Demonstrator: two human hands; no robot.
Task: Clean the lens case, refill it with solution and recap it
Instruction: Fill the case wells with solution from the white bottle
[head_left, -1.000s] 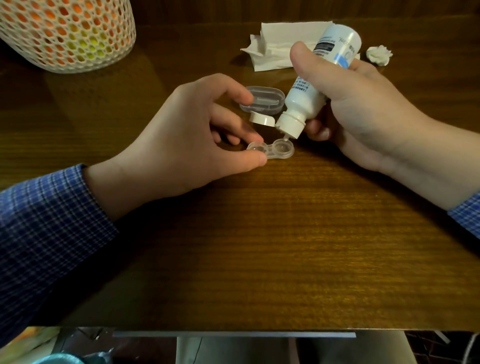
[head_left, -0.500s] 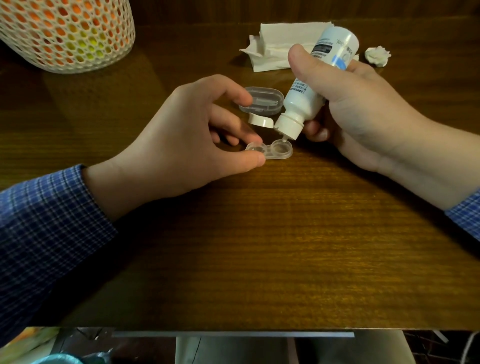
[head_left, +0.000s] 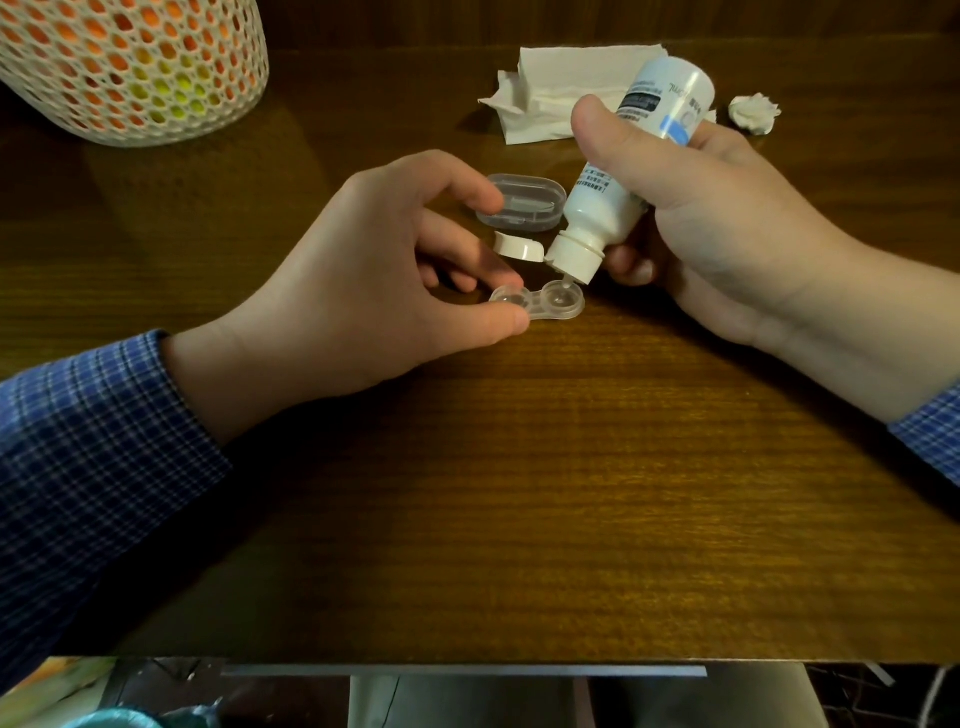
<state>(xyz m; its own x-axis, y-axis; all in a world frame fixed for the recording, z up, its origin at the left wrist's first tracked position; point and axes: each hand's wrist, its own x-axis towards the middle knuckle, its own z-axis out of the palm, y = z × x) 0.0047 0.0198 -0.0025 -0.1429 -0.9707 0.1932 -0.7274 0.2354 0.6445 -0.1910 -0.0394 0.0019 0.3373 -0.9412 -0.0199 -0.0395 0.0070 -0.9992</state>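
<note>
— Where is the lens case (head_left: 540, 302)?
— On the brown counter (head_left: 519, 493), lids off. Both little cups are see-through, and I cannot tell what is in them.
— What do the hands do?
— The left hand (head_left: 363, 291) pinches the case's left cup with thumb and finger. The right hand (head_left: 701, 208) grips the white bottle (head_left: 618, 176), tipped down, tip over the right cup.

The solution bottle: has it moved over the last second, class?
No. The solution bottle stays tipped, nozzle over the lens case, beside the clear lid.
</note>
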